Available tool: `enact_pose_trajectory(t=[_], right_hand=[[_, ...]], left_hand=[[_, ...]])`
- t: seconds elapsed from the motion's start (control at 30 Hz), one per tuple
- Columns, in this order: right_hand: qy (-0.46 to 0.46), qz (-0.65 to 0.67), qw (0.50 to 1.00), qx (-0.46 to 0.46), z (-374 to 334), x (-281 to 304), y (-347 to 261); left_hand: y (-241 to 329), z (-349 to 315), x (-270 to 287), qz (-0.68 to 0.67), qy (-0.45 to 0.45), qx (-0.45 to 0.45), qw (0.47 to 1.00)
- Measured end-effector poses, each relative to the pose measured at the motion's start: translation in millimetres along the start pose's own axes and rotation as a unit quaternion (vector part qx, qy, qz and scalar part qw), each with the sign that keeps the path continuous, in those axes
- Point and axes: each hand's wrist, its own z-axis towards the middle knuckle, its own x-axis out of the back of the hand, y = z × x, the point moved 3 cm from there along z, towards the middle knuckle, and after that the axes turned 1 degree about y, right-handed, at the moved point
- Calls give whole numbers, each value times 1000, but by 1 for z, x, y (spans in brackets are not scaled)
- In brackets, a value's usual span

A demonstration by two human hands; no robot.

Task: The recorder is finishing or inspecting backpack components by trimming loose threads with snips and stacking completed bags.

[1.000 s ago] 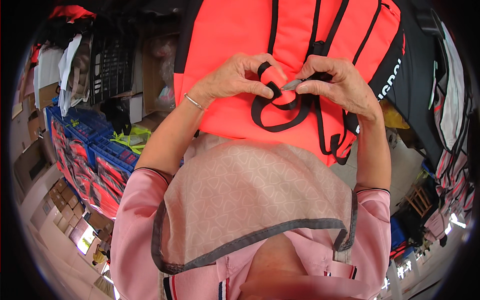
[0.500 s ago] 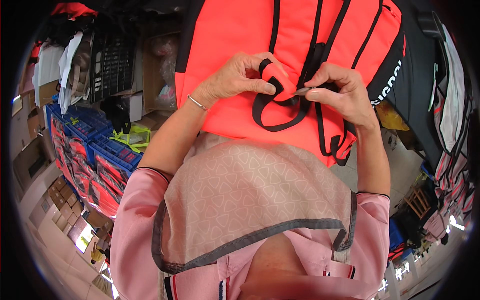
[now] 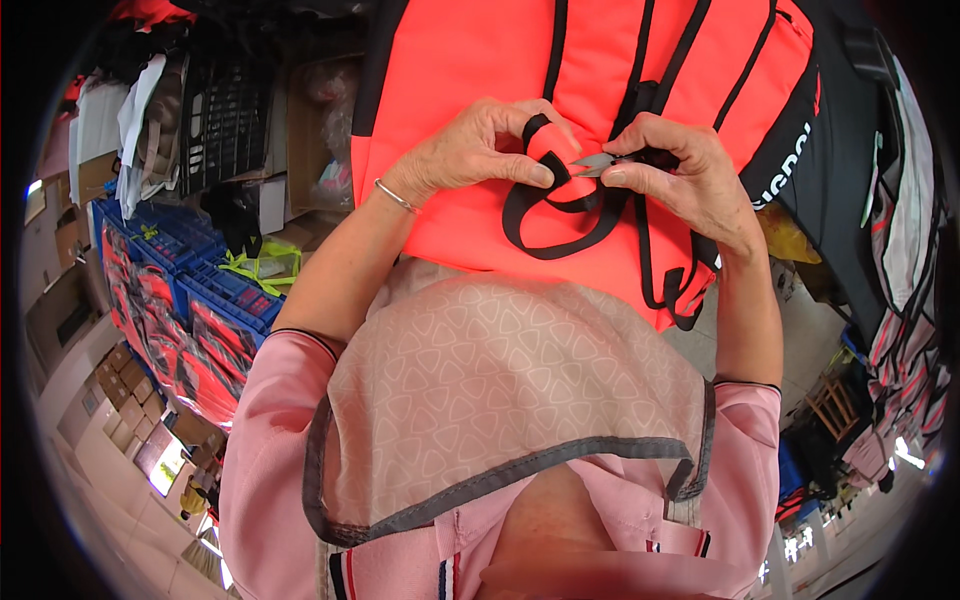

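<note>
One red backpack (image 3: 600, 60), interior hidden

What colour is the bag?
The bag is mostly bright coral red, with some black; best seen in the head view.

Pale floor (image 3: 795, 320) is exposed at right, where a slatted wooden frame (image 3: 832, 402) is noted. Blue crates (image 3: 240, 295) are ranged at left, below a black basket (image 3: 215, 125). Farther off, cartons (image 3: 125, 402) are piled near a brightly lit window (image 3: 165, 468). Strong light (image 3: 908, 455) is also observed at lower right.
</note>
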Motion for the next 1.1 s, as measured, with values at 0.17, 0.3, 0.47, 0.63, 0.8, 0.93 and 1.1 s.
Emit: enact_pose_trajectory(t=[0.17,0.3,0.47,0.63,0.8,0.93,1.1], right_hand=[[-49,-141,986,78,8,4,-5],[-53,-217,963,153,14,5,-13],[-26,-200,971,127,8,5,-11],[4,-104,991,86,2,9,-4],[46,-121,987,90,1,3,-2],[9,-211,971,108,-2,10,-10],[133,-96,985,56,-21,28,-17]], left_hand=[[0,1,-1,-6,-24,20,1000],[0,1,1,9,-33,32,999],[-2,3,0,-12,-21,26,999],[-3,4,1,-21,-14,21,999],[-2,7,0,-32,-14,25,999],[-2,6,-2,-3,-8,21,1000],[-8,9,-3,-63,74,135,986]])
